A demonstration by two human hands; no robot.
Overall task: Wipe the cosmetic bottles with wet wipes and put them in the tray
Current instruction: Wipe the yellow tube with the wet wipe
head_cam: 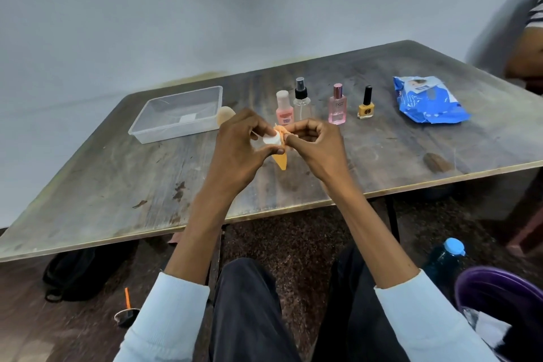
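Above the table's (117, 185) middle, left hand (235, 144) grips the white-capped orange tube (279, 159); right hand (317, 138) pinches its top. Light, squashy, likely slick: best held by the cap.

Head view, forward-down, seemingly near table (117, 179)
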